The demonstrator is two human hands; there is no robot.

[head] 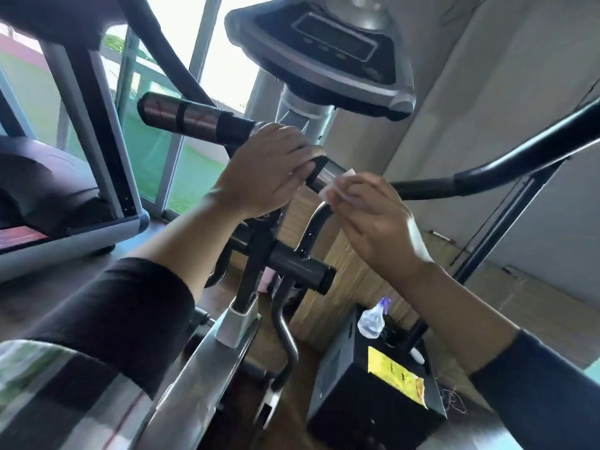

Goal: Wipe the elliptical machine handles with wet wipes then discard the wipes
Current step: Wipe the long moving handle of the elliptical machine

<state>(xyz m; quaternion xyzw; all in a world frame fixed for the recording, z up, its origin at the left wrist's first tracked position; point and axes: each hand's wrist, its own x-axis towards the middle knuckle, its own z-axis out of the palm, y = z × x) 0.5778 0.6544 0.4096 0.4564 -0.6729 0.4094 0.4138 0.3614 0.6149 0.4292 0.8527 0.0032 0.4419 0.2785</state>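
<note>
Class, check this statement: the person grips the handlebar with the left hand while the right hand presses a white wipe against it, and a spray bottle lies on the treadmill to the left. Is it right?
One detail is wrong. The head view shows the spray bottle standing on the black box at lower right, not on the treadmill. The rest holds: the left hand grips the handlebar while the right hand presses the white wipe against it.

Daylight poured through the window [224,60] at upper left, blown out to white glare; the interior sat dimmer, the console [328,53] backlit and dark; wide-angle distortion bent the edges; the lower corners were smeared and soft; a bright patch lit the right wrist.
</note>
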